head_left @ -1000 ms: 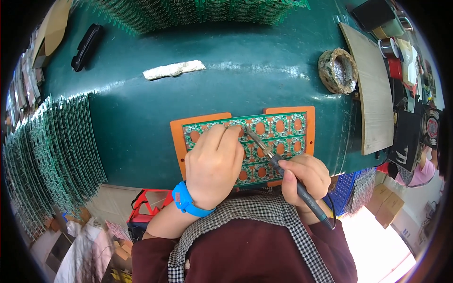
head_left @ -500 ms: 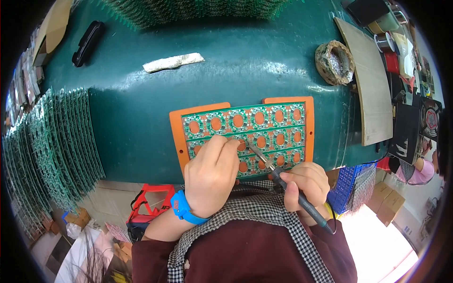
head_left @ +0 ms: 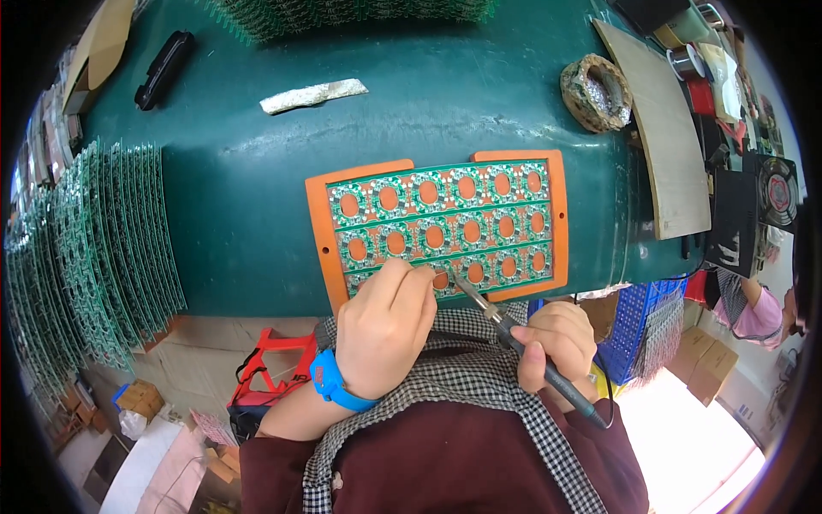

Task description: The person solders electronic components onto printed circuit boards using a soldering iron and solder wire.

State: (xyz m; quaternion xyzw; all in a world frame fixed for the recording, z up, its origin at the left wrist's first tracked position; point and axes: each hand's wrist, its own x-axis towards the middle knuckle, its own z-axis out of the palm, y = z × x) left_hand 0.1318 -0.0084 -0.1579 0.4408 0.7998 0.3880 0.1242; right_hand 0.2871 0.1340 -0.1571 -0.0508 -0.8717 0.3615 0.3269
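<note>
A green circuit board panel [head_left: 445, 206] with rows of round cutouts lies in an orange holder [head_left: 557, 216] at the table's near edge. My right hand [head_left: 558, 343] is closed round the grey handle of a soldering iron [head_left: 505, 330]. Its metal tip reaches the nearest row of the panel, close to a cutout right of the left fingertips. Over the lower left part of the panel is my left hand [head_left: 387, 319], thumb and fingers pinched together; what they hold, if anything, is too small to make out. A blue wristband [head_left: 336, 383] circles the left wrist.
Stacked green panels [head_left: 116, 248] stand on the left, more [head_left: 342, 15] at the far edge. Beyond the holder lie a whitish strip [head_left: 314, 96] and a black tool-like object [head_left: 164, 70]. A crusty round pot [head_left: 597, 92] stands right, beside a board [head_left: 655, 128]. Another person [head_left: 753, 313] is far right.
Both hands and the soldering iron's tip have shifted from the panel's middle row to its nearest row. The whole table sits slightly higher in the picture. Both grips look the same.
</note>
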